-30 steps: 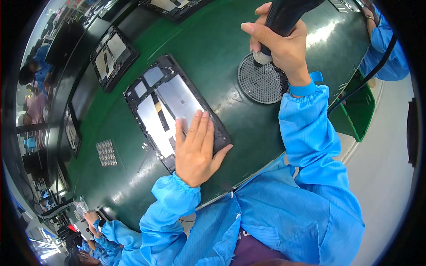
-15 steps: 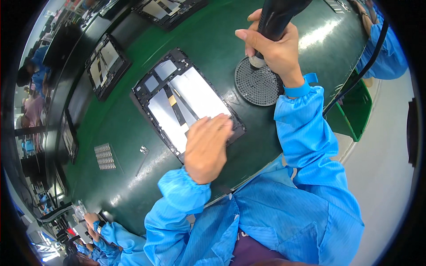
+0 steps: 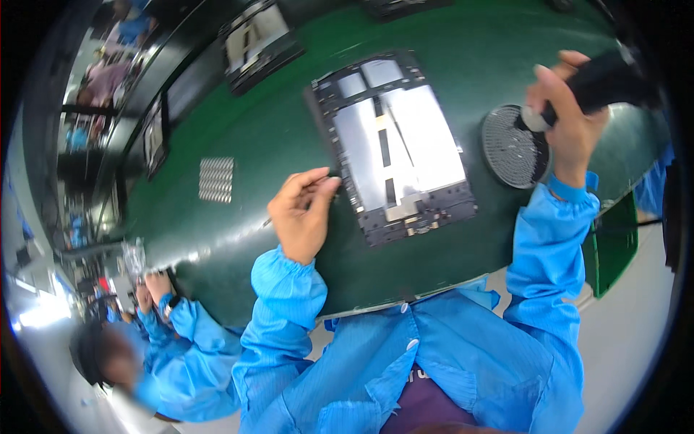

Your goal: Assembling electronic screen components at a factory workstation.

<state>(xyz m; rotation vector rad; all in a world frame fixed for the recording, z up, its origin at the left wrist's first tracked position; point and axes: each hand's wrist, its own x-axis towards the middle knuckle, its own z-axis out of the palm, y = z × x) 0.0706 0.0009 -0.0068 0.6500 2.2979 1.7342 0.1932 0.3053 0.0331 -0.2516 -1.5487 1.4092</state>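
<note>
My right hand is wrapped around a black electric screwdriver, tilted with its pale nose over a round dark tray full of small holes. In front of me lies an opened tablet, its silver plates, dark strips and black frame exposed. My left hand is beside the tablet's left edge, thumb and forefinger pinched. A tiny dark bit shows at those fingertips, too small to name. A thin tip pokes out behind the left hand, and I cannot tell whether it is held.
A sheet of small silver pieces lies on the green table to the left. Another opened tablet rests at the far left. At the right stands a green bin. A co-worker's blue sleeve reaches in at lower left.
My left hand has left the tablet's lower part and moved to its left side, fingers now pinched. My right hand still holds the screwdriver, now more tilted. The view has shifted and turned.
</note>
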